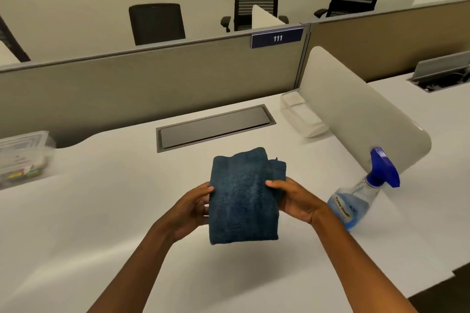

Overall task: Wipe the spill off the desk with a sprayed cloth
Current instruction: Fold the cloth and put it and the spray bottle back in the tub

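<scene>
A white bench [101,211] fills the lower view, its top bare and smooth, with one grey flap cover [215,127] set flush into it near the back edge. Behind it runs a low beige partition [127,84] carrying one blue plate [277,38] that reads 111, and a rounded pale side screen [356,114] divides this bench from the next one on the right. Beyond the partition stand three dark office chairs [255,0] on a pale floor. One folded dark blue cloth [241,198] is held above the middle of the bench, between both hands: the left hand [190,207] has its grip closed on the cloth's left edge, and the right hand [295,199] has its grip closed on the right edge, thumb on top. One spray bottle [361,193] with a blue trigger head and pale blue liquid stands on the bench just right of the right hand, near the side screen. One clear plastic box [23,155] of small items sits at the far left, and one clear tray [300,114] sits against the side screen. No spill can be made out on the bench.
</scene>
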Motion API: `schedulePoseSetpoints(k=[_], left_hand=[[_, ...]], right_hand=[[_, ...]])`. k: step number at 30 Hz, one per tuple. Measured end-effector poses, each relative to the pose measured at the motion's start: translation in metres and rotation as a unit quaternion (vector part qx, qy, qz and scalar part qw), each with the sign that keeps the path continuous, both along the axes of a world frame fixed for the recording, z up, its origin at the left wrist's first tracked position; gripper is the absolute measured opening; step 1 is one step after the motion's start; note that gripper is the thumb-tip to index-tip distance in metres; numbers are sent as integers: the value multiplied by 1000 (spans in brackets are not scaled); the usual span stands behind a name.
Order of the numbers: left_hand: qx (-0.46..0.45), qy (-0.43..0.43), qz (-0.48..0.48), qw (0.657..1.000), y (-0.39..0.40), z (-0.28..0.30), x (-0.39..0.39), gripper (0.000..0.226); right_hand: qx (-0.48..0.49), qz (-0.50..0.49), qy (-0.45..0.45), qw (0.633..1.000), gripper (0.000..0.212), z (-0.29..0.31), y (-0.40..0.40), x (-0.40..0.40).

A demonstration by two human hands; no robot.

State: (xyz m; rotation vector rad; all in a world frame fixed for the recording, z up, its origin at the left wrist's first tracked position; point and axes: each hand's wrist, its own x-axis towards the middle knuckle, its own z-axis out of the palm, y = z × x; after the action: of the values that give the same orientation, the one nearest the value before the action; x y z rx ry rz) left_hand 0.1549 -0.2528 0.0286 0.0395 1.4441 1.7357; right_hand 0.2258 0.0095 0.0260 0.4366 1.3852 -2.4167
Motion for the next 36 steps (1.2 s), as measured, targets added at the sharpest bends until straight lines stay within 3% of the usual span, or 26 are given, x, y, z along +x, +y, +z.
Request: schedulePoseSetpoints(k=[7, 13, 17, 19, 20, 22, 24, 27, 29, 30, 33, 36], left_hand=[[-7, 87, -16, 996, 8, 10, -12, 42], [7, 180, 22, 983, 20, 21, -12, 38], [28, 192, 58, 979, 26, 25, -11, 38], [32, 194, 59, 979, 29, 23, -14, 10], [27, 197, 62, 978, 30, 18, -16, 14], [25, 197, 64, 978, 32, 13, -20, 29], [25, 195, 72, 978, 33, 12, -22, 26], [40, 179, 104, 977, 34, 13, -27, 13], [51, 173, 114, 977, 36, 11, -30, 14], [51, 177, 117, 976, 39, 10, -31, 20], [41, 199, 117, 972, 51, 8, -35, 35], [25, 238, 96, 966, 66, 4, -40, 33]], right_hand=[[157, 83, 64, 982, 55, 26, 26, -9], [262, 62, 168, 948, 41, 48, 29, -6], [346, 75, 289, 889, 29, 46, 33, -6], [363, 67, 299, 880, 30, 43, 36, -4], [363, 60, 296, 882, 34, 41, 37, -3], [341, 62, 282, 895, 42, 37, 37, 0], [278, 60, 265, 921, 43, 29, 39, 2], [39, -8, 183, 982, 25, 20, 37, 5], [-136, -65, 124, 981, 41, 13, 34, 4], [-164, -99, 99, 976, 53, 8, 32, 3], [-116, -158, -1, 981, 71, -7, 26, -5], [-48, -126, -68, 989, 66, -15, 24, -12]])
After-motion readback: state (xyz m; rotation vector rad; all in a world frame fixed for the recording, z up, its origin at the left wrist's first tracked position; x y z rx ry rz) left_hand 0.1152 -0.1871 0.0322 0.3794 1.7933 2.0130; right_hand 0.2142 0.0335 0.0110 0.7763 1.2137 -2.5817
